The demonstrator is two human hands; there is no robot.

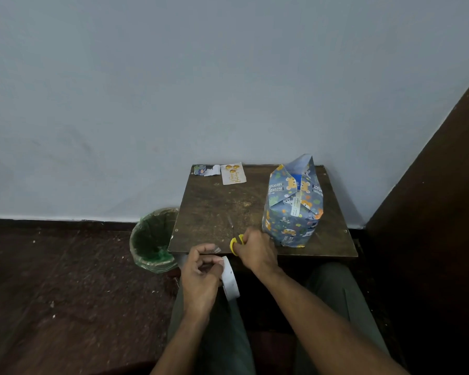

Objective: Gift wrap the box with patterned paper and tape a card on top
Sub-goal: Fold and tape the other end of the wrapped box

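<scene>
We see a small dark wooden bench [217,212] set against a pale wall. The box [293,204] stands upright toward the bench's right edge, already covered in blue patterned paper with cartoon animals; its top flaps rise to a loose peak and a gap there shows blue inside. At the far edge, left of centre, lies the card [233,173] with yellow-orange round shapes printed on it. Just beside it, at the far left corner, sits a torn scrap of paper [207,170].

Our left hand [201,274] is curled round a white roll of tape [230,280], held just off the near edge of the bench, thumb and fingertips pinching at the roll's rim. A short clear tab of tape seems to stick up near the index finger, though it is too small to be sure.

Our right hand [255,251] rests on the near edge, fingers closed through the yellow handles of the scissors [236,244]; the blades are hard to make out.

A green-lined bin [153,239] stands on the floor by the bench's left edge.
</scene>
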